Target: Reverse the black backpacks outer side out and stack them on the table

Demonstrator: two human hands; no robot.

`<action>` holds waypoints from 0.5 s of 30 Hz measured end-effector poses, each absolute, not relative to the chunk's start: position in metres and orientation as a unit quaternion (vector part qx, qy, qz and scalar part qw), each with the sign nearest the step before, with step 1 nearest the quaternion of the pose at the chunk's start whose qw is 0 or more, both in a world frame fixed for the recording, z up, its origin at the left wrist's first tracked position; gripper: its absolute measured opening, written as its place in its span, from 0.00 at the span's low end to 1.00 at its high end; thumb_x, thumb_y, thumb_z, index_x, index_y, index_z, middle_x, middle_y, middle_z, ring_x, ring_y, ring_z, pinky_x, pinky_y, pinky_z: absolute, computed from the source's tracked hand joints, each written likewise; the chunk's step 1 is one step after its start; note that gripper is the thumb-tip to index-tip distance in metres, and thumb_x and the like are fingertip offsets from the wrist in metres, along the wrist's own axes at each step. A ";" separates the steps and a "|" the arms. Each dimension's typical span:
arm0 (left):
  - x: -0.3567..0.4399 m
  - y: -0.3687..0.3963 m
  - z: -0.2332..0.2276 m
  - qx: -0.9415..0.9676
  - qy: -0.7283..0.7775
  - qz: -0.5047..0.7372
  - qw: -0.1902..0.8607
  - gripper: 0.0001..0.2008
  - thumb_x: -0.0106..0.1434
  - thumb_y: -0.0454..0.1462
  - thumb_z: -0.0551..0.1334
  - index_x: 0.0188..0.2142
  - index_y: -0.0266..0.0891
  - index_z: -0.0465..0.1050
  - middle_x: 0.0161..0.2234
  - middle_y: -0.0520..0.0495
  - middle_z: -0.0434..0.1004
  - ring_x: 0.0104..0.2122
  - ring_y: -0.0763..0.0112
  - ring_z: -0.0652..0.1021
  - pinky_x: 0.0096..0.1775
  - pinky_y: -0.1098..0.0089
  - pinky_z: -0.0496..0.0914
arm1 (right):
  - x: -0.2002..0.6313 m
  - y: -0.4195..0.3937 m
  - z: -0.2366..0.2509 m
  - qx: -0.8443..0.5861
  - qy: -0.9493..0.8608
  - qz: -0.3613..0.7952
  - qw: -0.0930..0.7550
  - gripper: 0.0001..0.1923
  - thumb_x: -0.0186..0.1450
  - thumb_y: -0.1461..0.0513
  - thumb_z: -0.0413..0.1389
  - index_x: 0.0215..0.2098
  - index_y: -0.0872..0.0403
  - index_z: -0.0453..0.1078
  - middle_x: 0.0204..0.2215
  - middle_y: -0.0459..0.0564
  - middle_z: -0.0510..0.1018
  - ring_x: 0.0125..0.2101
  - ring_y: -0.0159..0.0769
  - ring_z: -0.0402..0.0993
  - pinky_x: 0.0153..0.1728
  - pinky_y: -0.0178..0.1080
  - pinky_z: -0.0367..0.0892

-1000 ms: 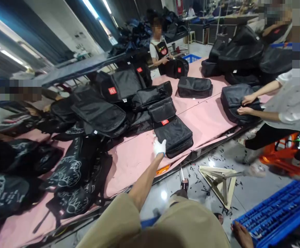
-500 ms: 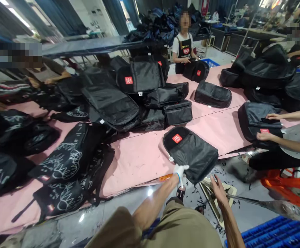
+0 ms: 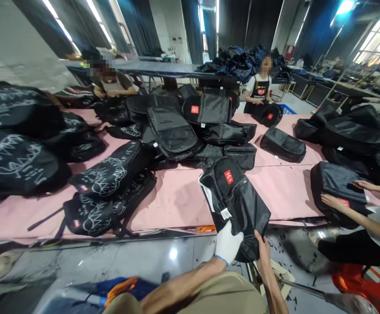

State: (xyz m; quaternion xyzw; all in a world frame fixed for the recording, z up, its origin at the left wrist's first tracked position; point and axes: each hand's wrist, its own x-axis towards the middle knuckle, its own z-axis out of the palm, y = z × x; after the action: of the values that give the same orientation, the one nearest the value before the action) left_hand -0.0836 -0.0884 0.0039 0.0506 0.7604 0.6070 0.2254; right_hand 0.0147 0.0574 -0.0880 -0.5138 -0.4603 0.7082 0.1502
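A black backpack point(image 3: 238, 205) with a red label and a white tag is tilted over the front edge of the pink table point(image 3: 179, 200). My left hand point(image 3: 229, 242), in a white glove, grips the backpack's lower left side beside the tag. At its lower right side my bare right hand point(image 3: 262, 248) is closed on the fabric, the thumb lying along the near face. The fingertips of both hands are partly hidden by the bag.
Black bags point(image 3: 173, 131) are heaped beyond it, and backpacks with white line drawings point(image 3: 111, 174) lie to the left. At the right, a co-worker's hands point(image 3: 335, 203) rest on another black bag point(image 3: 335, 183). An orange stool point(image 3: 356, 283) stands low right.
My right hand has come from open and apart to gripping the backpack's right side. The backpack has been drawn nearer and tipped up. My view has turned slightly left.
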 end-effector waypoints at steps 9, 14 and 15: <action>-0.088 -0.098 0.048 0.205 0.799 0.553 0.116 0.03 0.71 0.36 0.65 0.42 0.48 0.79 0.43 0.43 0.85 0.47 0.53 0.83 0.55 0.57 0.74 | -0.055 0.128 -0.007 -0.391 -0.594 0.675 0.199 0.52 0.57 0.29 0.67 0.66 0.55 0.81 0.64 0.63 0.84 0.69 0.59 0.77 0.66 0.51 0.76; -0.126 -0.096 0.093 0.091 0.758 0.645 0.034 0.28 0.63 0.43 0.79 0.60 0.45 0.75 0.56 0.40 0.83 0.55 0.52 0.81 0.62 0.58 0.72 | -0.075 0.152 0.073 -0.229 -0.671 0.665 0.233 0.55 0.69 0.23 0.52 0.72 0.55 0.76 0.71 0.65 0.79 0.72 0.55 0.74 0.70 0.51 0.72; -0.137 -0.090 0.101 0.081 0.752 0.651 0.068 0.33 0.63 0.45 0.80 0.63 0.45 0.73 0.59 0.40 0.82 0.56 0.53 0.81 0.62 0.59 0.73 | -0.083 0.151 0.089 -0.218 -0.701 0.636 0.239 0.54 0.70 0.25 0.53 0.75 0.55 0.73 0.72 0.65 0.77 0.72 0.54 0.74 0.70 0.51 0.72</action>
State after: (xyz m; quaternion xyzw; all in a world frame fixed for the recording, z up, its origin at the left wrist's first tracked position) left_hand -0.1366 -0.0898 0.1012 0.0809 0.7518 0.6508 0.0679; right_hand -0.0834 0.1511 0.0886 -0.2179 -0.7007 0.6358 0.2392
